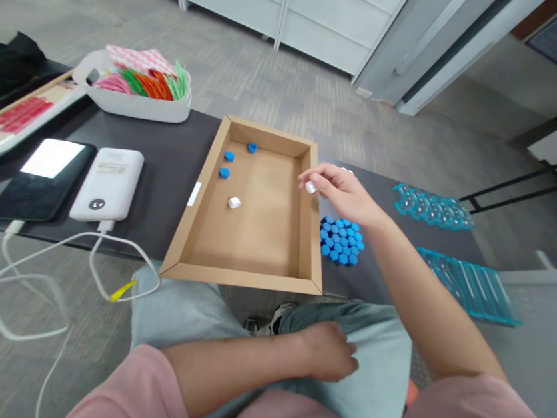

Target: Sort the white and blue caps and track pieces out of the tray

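Pinched in the fingers of my right hand [338,188] is a small white hexagonal piece [311,187], held over the right wall of a shallow cardboard box [245,278]. Inside the box lie another white piece [234,202] and three blue hexagonal pieces, one of them a blue piece [229,156] near the left wall. A cluster of blue hexagonal pieces [340,241] sits on the table just right of the box, below my right wrist. White pieces [347,170] behind that hand are mostly hidden. My left hand [331,352] rests on my lap with its fingers curled in.
Teal clear plastic trays [471,285] stand at the table's right end. On the left are a white power bank [109,184] with cables, a dark phone-like device [41,192] and a white basket [142,108] of colourful sticks. White cables hang over the front edge.
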A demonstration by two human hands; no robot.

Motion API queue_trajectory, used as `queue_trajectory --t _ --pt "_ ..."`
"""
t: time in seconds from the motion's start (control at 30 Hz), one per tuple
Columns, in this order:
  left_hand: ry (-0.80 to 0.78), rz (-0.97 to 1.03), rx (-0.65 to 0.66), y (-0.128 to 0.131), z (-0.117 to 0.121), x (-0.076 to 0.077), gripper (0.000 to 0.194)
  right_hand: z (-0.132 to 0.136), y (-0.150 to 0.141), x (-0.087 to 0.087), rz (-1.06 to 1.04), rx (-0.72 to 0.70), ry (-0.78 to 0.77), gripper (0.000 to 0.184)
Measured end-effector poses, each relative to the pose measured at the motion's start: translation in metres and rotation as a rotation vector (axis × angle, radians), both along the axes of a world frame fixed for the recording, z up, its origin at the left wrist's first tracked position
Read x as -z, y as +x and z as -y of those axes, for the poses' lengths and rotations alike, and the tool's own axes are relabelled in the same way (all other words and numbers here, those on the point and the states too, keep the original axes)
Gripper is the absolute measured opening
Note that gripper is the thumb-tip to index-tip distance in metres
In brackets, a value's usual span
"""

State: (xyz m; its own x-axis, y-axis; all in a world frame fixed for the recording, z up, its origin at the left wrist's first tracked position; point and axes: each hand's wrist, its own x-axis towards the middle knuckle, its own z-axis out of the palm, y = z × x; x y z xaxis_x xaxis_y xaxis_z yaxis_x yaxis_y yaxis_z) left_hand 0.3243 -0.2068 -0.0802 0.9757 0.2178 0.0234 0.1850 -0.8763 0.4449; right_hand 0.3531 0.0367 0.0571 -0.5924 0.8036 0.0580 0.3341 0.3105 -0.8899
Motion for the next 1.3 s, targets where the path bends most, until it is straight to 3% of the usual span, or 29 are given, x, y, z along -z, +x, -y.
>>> queue_trajectory --t 0.13,0.3,0.47,0.7,0.97,1.13,1.3 --pt "0.017 -0.008 -0.002 -0.003 0.003 -0.003 0.017 0.024 0.067 -0.004 0.018 0.265 -0.012 0.060" --pt "0.010 -0.035 0.015 -0.006 0.006 -0.004 0.018 0.049 0.143 0.010 0.016 0.477 0.005 0.056" --pt "-0.011 -0.071 0.015 -0.008 0.008 -0.004 0.019 0.035 0.184 0.035 0.085 0.573 0.028 0.050" --pt "-0.013 -0.097 0.005 -0.004 0.004 0.000 0.021 -0.014 0.179 0.070 0.216 0.622 0.018 0.040" --pt "-0.001 -0.096 0.022 -0.005 0.002 -0.003 0.021 -0.034 0.167 0.083 0.098 0.672 -0.102 0.048" --pt "0.012 -0.078 0.024 -0.005 0.001 -0.006 0.022 -0.033 0.171 0.080 0.128 0.690 -0.072 0.039" --pt "-0.004 -0.073 0.023 -0.002 0.001 -0.005 0.021 -0.029 0.141 0.052 0.099 0.633 0.148 0.034"
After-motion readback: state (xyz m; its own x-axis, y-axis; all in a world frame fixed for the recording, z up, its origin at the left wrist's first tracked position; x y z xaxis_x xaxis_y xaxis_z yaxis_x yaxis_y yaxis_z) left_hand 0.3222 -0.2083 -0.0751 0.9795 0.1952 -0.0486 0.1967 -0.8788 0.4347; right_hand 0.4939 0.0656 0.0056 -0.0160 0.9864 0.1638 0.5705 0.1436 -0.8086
